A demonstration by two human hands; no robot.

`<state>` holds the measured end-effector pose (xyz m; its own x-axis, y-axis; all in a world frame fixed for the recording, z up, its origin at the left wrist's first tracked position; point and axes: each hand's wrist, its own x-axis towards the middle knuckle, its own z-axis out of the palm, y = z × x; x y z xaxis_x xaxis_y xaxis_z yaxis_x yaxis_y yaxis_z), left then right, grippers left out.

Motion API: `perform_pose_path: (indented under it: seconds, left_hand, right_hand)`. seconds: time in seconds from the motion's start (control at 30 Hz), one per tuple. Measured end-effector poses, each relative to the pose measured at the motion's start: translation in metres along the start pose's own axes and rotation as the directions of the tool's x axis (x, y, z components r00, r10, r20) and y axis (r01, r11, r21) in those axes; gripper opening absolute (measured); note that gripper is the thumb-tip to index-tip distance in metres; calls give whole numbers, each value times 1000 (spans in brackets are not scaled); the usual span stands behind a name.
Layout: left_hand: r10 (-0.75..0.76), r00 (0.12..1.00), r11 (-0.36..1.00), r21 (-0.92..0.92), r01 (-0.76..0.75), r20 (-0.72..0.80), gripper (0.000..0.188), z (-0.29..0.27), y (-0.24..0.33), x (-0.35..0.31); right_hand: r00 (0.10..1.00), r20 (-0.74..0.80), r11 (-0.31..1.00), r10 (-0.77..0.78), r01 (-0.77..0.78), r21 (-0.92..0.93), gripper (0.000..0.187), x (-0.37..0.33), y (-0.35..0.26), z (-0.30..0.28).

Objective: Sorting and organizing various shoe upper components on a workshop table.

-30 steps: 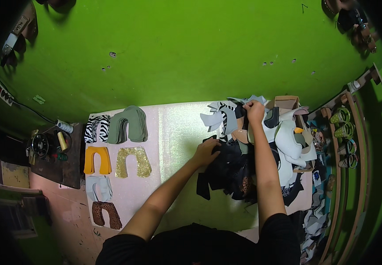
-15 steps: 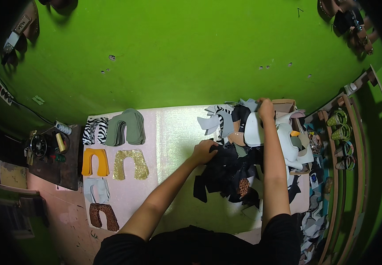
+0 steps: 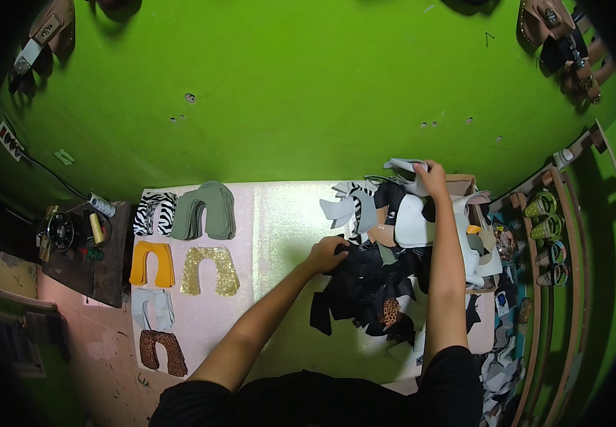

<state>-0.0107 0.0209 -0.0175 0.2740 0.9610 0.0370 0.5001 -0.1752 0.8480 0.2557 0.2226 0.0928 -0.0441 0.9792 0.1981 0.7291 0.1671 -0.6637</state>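
Observation:
A heap of black cut pieces (image 3: 365,285) lies on the right half of the table, with a leopard-print scrap (image 3: 391,312) among them. At its upper left edge my left hand (image 3: 326,255) has its fingers curled on a black scrap (image 3: 339,244). Behind the heap, my right hand (image 3: 433,178) pinches a light grey piece (image 3: 402,166), lifted above the pile. White, zebra-print and tan offcuts (image 3: 381,233) lie between my hands. A large white piece (image 3: 411,224) rests beside my right forearm.
Arch-shaped stacks stand on the left: zebra (image 3: 144,217), green (image 3: 205,211), yellow (image 3: 144,263), gold (image 3: 208,272), light grey (image 3: 153,307) and leopard (image 3: 162,351). A cardboard box (image 3: 459,183) stands behind my right arm. Sandals hang on a wooden rack (image 3: 567,213). A small dark table (image 3: 87,270) stands left.
My right hand has raised the light grey piece up out of the pile. The left hand stays at the edge of the black heap. The view has tilted slightly upward.

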Motion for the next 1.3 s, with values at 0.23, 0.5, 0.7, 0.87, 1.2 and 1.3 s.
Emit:
perform_pose_path:
  seconds: [0.23,0.5,0.7,0.87,1.2,1.3]
  left_hand:
    - [-69,966,978,-208,16,-250,35,11,1,40]
    - [-338,920,914,-305,269,-201,29,36,-2,77]
    - [-398,897,836,-479,267,-195,29,13,30,58]
    - [-223,923,926,-363,101,-313,22,5,20,48]
    - [-259,917,909,-398,125,-305,13,-29,14,-53]
    - [-337,900,839,-522,155,-275,22,-21,6,-90]
  right_hand:
    - [983,115,817,143,-182,547,31,-23,-78,-31]
    - [998,-62,993,29,-36,-108,40,-82,-23,-5]
    - [988,133,993,-72,84,-88,39,-146,-53,14]
    - [976,194,860,-95,179,-478,41,-184,-69,39]
    - [985,-108,989,-131,123,-81,32,-233,-79,30]
    - [978,-205,995,46,-62,-74,34,-243,-85,9]
